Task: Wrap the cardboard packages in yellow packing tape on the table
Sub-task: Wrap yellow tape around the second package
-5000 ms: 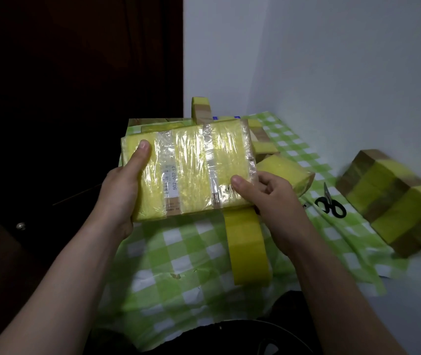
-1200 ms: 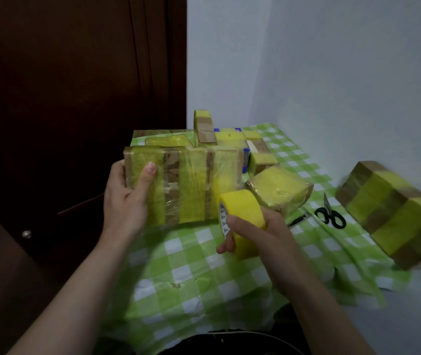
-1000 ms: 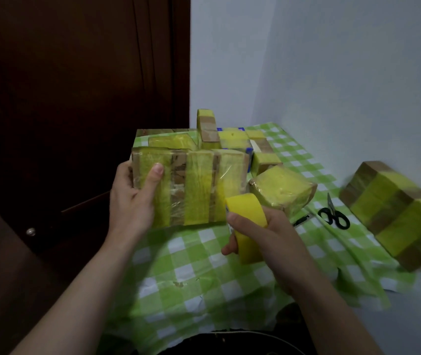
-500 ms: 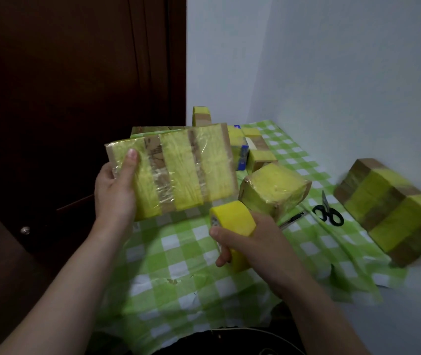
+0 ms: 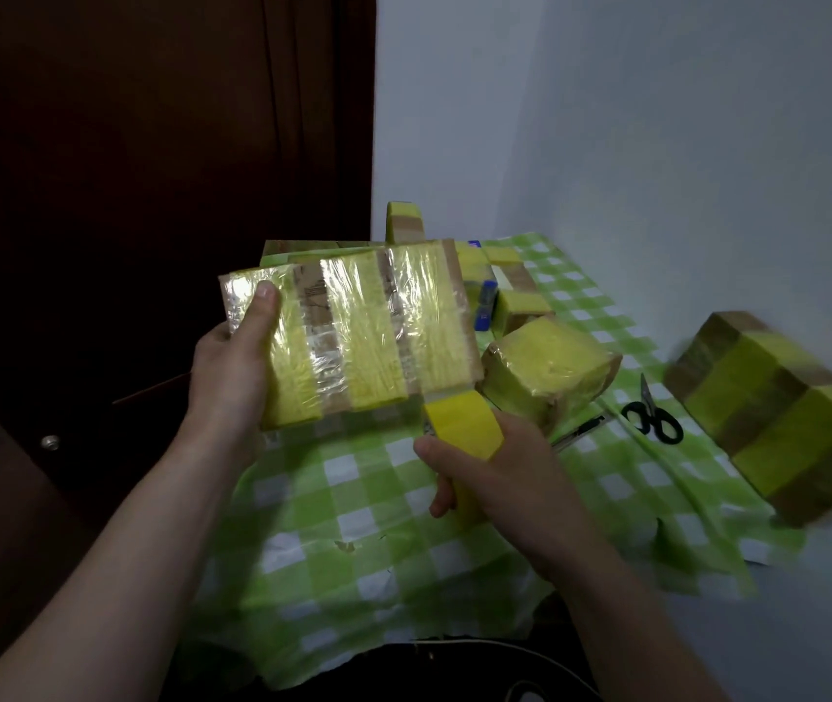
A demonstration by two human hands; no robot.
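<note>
Has brought roll (image 5: 462,428) up to package's (image 5: 353,331) lower right corner since half a second ago. Grips package with left hand (image 5: 231,367) above desk (image 5: 353,524), thumb over face; curls right hand (image 5: 495,478) round roll. Looks partly wrapped: three glossy yellow bands, bare cardboard strips between. Beyond right hand: yellow cube (image 5: 551,367), scissors (image 5: 652,420).

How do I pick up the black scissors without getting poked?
Take the scissors by their black ring handles, coming down from above on the near side. They lie flat on the checked cloth with the blades pointing away from you, so the handles are the end facing you.
</note>
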